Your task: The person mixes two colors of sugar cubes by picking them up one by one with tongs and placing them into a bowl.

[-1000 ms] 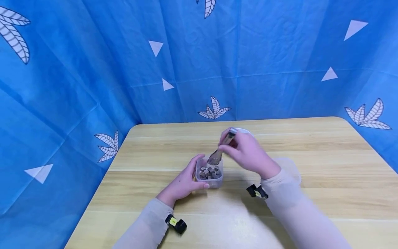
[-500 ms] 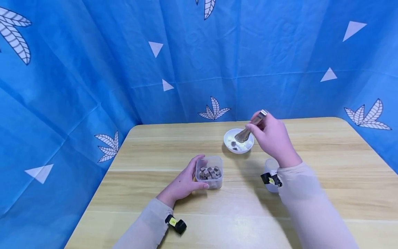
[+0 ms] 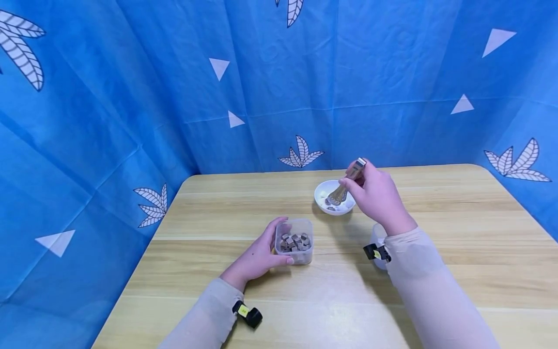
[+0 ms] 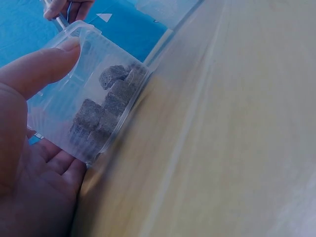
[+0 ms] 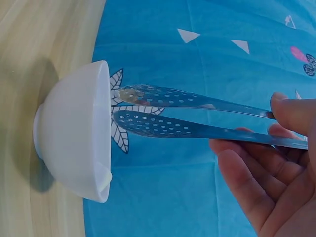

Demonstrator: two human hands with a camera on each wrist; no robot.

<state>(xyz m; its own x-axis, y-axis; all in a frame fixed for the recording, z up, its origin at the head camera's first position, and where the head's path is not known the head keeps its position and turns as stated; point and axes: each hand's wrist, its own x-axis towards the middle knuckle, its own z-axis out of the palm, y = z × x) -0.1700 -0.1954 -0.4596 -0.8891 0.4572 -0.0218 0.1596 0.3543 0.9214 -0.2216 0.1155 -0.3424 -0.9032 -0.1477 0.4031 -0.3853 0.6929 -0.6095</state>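
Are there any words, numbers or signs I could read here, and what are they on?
Nothing can be read clearly.
Left yellow label, on the left wrist device: too small to read.
Right yellow label, on the right wrist device: too small to read.
Tongs, clear box, white bowl, blue curtain: no writing seen.

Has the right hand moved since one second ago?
Yes: in the head view, the right hand shifted rightward, no longer covering most of the white bowl.
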